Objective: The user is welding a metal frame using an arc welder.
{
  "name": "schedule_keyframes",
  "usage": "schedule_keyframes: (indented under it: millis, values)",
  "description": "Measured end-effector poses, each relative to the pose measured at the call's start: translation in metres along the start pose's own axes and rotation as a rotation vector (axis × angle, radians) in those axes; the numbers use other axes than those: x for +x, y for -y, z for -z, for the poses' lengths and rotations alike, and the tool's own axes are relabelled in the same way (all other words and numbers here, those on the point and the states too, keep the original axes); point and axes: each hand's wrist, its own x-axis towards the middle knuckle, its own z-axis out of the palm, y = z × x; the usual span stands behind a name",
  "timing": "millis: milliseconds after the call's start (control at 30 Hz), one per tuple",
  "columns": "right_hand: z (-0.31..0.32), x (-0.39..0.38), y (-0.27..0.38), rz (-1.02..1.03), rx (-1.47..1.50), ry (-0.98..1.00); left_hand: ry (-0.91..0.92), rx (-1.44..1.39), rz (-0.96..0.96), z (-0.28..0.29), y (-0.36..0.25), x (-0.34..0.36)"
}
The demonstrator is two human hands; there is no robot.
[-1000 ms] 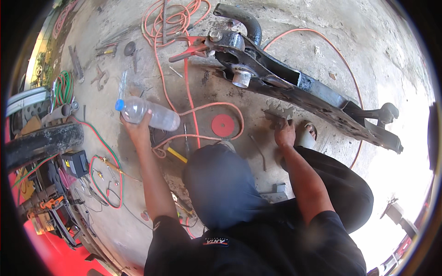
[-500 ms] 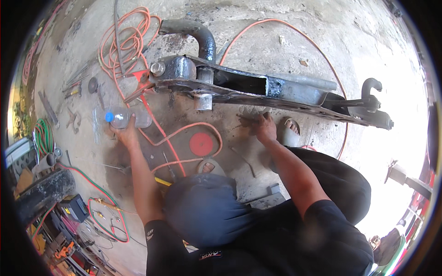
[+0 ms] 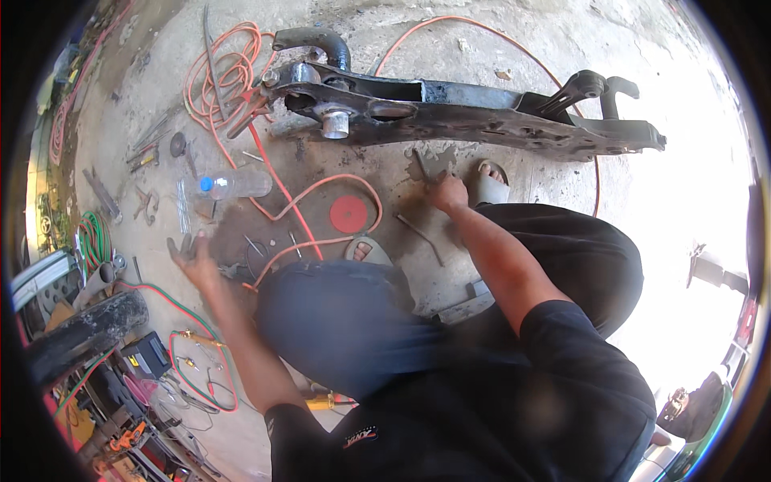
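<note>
I've got my left hand [image 3: 198, 265] spread and empty near the clear bottle [image 3: 241, 184] lying on the floor [image 3: 152, 84], likely light, squeezable, best held mid-body, while my right hand [image 3: 448, 194] looks wrapped round a slim dark tool [image 3: 422, 165], probably stiff.

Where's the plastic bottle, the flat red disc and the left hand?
Plastic bottle [image 3: 242, 183]: head view, on its clear side.
Flat red disc [image 3: 348, 214]: head view, on its upper face.
Left hand [image 3: 197, 263]: head view, on the hand's middle.
</note>
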Motion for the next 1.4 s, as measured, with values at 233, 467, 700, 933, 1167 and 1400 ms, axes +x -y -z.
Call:
schedule_keyframes:
  millis: [233,467,700,933,1167,1400]
  values:
    - [-0.014,0.029,-0.014,-0.05,0.029,0.002,0.967,0.441,-0.404,-0.077,-0.222,-0.098]
    - [-0.031,0.046,-0.007,-0.055,0.074,-0.054,1.543,1.109,-0.013,-0.265,0.016,-0.228]
    - [-0.024,0.025,-0.002,-0.095,0.121,0.022,1.038,0.974,0.334,-0.256,0.089,-0.335]
    - [-0.01,0.006,-0.021,-0.276,0.251,0.192,0.711,0.808,0.296,-0.265,0.088,-0.326]
    - [-0.034,0.028,0.012,0.179,-0.232,0.171,1.2,-0.41,0.817,-0.34,0.099,-0.264]
    - [0.074,-0.185,0.12,0.129,1.994,0.559,1.428,-0.038,0.195,-0.208,0.154,-0.217]
